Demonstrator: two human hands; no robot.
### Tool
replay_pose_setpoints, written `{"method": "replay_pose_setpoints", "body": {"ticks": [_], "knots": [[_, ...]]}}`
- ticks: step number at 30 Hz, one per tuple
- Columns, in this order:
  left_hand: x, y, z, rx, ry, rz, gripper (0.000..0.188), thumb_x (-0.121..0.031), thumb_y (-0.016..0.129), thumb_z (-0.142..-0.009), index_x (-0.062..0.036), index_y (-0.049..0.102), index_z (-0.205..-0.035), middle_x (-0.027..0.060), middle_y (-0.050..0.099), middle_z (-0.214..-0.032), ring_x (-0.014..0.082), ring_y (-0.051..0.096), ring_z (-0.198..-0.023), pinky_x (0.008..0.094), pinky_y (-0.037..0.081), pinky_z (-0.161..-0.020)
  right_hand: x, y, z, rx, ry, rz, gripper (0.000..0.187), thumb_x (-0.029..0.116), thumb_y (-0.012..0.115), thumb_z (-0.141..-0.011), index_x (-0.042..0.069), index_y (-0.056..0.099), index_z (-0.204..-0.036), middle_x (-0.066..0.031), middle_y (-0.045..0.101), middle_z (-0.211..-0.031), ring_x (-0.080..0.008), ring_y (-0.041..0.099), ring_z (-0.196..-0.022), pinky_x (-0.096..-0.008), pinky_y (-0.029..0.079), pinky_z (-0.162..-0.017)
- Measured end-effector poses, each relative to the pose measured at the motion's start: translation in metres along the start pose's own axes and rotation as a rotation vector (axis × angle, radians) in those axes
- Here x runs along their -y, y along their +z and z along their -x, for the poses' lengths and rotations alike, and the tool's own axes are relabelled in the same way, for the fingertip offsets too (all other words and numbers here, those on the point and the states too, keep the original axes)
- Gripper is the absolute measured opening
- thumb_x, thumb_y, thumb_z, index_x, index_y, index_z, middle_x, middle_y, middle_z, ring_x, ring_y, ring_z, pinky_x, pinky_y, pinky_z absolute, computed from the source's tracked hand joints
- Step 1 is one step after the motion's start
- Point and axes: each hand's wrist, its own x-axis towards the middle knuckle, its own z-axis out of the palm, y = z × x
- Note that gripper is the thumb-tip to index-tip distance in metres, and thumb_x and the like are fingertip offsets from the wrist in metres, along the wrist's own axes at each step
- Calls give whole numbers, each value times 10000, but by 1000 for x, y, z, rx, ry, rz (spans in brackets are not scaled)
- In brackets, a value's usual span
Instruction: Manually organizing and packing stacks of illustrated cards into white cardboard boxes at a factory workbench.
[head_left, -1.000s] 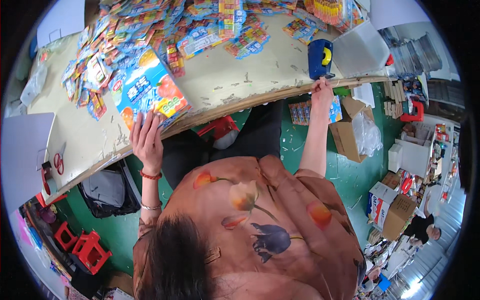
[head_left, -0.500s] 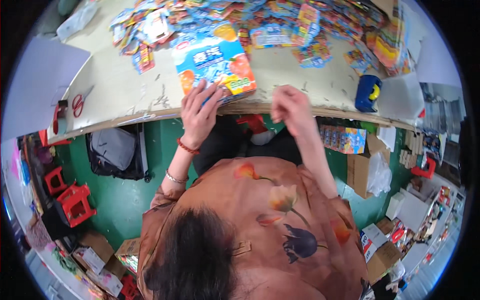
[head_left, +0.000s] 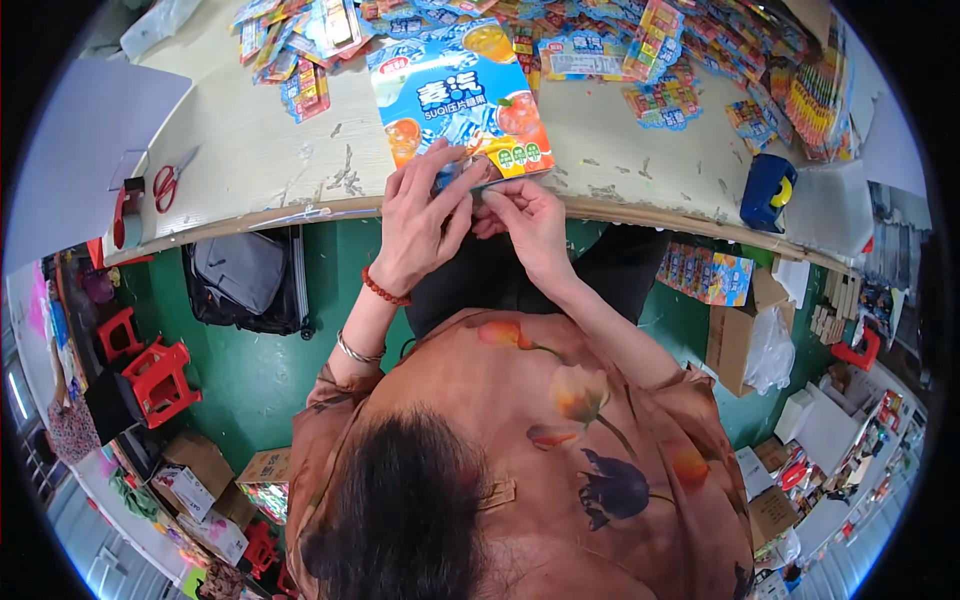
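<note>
The left hand (head_left: pixel 425 215) is right on it, fingers loosely spread over the near edge of the blue box (head_left: pixel 460 75), at about six o'clock on its rim; whether it grips underneath, I cannot tell from here; and there is the right hand (head_left: pixel 525 225), in close at five o'clock, thumb and fingertips drawn together against that same edge; what they pinch, if anything, is too small to tell! The box lies printed face up on the pale surface (head_left: pixel 260 170), right by its front edge, fruit pictures at its corners; take it as the middle of our clock; colourful packets (head_left: pixel 655 45) crowd in from ten o'clock round to two; a fanned stack (head_left: pixel 820 100) leans at three; a blue tape dispenser (head_left: pixel 765 190) with a yellow core sits between three and four, near the front edge; over on the other flank, red-handled scissors (head_left: pixel 168 185) lie at half past eight, a red tape holder (head_left: pixel 127 215) just beyond; down on the green floor, a black bag (head_left: pixel 245 280) at half past seven, an open carton (head_left: pixel 730 345) between four and five!
</note>
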Motion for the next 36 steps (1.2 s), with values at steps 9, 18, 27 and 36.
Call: {"method": "replay_pose_setpoints", "body": {"ticks": [9, 18, 27, 36], "knots": [[-1, 21, -4, -163, -15, -107, 281, -241, 767, -728, -210, 715, -1002, 8, 608, -1039, 204, 580, -1039, 330, 386, -782, -8, -14, 6, 90, 238, -316, 204, 83, 548, -934, -41, 596, -1089, -146, 659, -943, -211, 674, -809, -314, 573, -723], [2, 17, 0, -118, 78, -226, 389, -165, 777, -729, -201, 678, -1104, 0, 617, -1160, 219, 556, -1119, 354, 382, -920, 28, -66, -10, -340, -312, 177, 240, 210, 548, -952, 2, 576, -1069, -84, 638, -915, -83, 588, -687, -188, 447, -585], [75, 38, 44, -199, -753, 1065, 581, -315, 375, -999, -1, 219, -1463, 125, 325, -1468, 245, 320, -1337, 379, 216, -1115, 71, -45, -115, 408, 288, 385, 755, 703, 487, -830, 54, 554, -1210, -49, 571, -1137, -126, 510, -977, -303, 390, -878], [-121, -3, 0, 40, -561, 1042, 718, -192, 443, -878, 5, 116, -1486, 180, 175, -1530, 284, 208, -1403, 386, 164, -1133, 85, -135, 39, 126, -100, -146, 892, 136, 759, -669, 36, 290, -1421, -105, 446, -1340, -209, 439, -1239, -353, 353, -1043]]}}
